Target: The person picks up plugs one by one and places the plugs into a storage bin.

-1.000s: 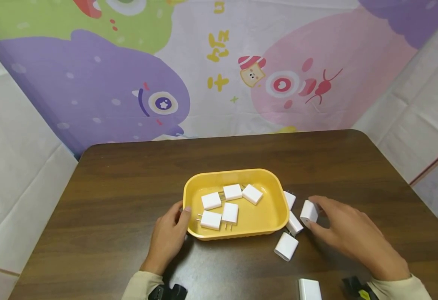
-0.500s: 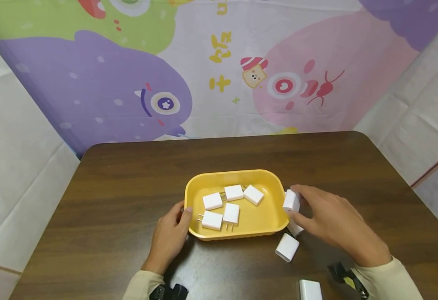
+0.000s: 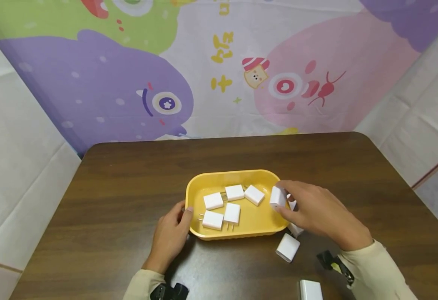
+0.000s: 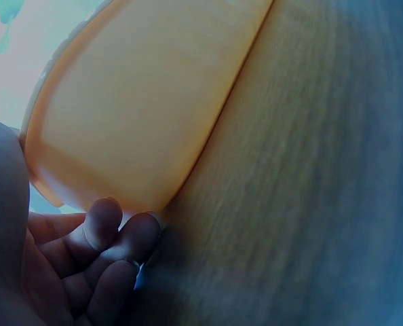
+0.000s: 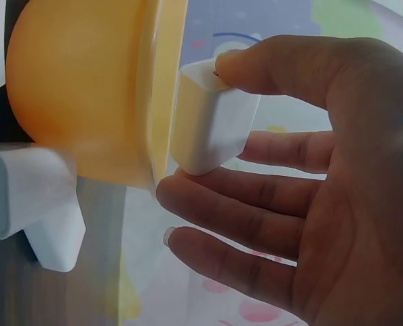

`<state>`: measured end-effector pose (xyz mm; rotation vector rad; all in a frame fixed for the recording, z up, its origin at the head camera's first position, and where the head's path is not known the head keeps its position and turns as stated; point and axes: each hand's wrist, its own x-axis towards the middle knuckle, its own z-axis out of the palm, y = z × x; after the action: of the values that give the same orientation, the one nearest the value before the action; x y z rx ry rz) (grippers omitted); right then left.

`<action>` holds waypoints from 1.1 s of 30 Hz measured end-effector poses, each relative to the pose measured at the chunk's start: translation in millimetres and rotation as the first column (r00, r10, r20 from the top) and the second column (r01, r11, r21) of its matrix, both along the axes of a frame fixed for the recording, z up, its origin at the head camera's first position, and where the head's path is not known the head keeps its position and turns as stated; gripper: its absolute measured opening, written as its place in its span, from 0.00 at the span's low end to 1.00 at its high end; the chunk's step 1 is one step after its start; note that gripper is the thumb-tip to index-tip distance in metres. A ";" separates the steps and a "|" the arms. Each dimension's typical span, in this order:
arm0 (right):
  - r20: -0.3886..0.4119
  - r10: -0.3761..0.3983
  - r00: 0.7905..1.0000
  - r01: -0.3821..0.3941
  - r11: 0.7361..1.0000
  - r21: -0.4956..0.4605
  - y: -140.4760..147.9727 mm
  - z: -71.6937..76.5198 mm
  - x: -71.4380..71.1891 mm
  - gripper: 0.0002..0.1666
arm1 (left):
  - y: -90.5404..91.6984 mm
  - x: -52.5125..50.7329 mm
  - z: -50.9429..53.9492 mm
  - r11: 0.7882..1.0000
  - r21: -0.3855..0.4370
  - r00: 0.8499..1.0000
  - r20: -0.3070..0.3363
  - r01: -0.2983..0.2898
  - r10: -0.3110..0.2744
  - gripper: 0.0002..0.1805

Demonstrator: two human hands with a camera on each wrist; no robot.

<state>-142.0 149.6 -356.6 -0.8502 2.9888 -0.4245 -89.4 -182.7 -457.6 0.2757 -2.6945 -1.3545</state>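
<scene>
White plastic meets your fingertips: you pinch a charger between the thumb and fingers of your right hand, just above the right end of the yellow tray. Your left hand grips the tray's left end, thumb at the rim, fingers against the outer wall. Five more chargers lie inside. Outside, by the right end, three loose chargers sit on your brown table, two partly hidden by your right hand; another white block lies nearer you. Behind hangs a cartoon-printed cloth.

Left grip holds yellow tray; right grip pinches white charger.
</scene>
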 end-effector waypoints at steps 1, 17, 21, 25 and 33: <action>0.005 0.003 1.000 -0.003 1.000 0.005 -0.9 -0.1 -0.7 0.33 | 0.1 0.1 -0.3 1.000 0.003 1.000 0.001 0.000 0.000 0.22; 0.004 0.135 0.991 -0.133 0.974 0.184 -26.7 31.7 -25.8 0.34 | 1.1 0.5 -0.1 1.000 0.013 1.000 0.003 0.002 -0.002 0.22; 0.057 0.158 0.986 -0.167 0.960 0.226 -37.1 33.7 -34.6 0.32 | 1.0 1.5 -0.2 1.000 0.010 1.000 0.001 -0.001 0.000 0.22; 0.106 0.202 0.974 -0.224 0.933 0.280 -48.4 31.8 -42.5 0.32 | 0.7 3.0 -1.1 1.000 0.013 1.000 -0.010 -0.004 0.004 0.21; 0.154 0.271 0.950 -0.310 0.872 0.378 -66.7 24.9 -49.0 0.29 | -0.3 0.9 0.8 1.000 0.020 1.000 -0.009 0.005 -0.005 0.22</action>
<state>-191.0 82.8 -331.7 -1.1611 2.6458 0.1466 -88.5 -183.0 -456.8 0.2645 -2.6774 -1.3805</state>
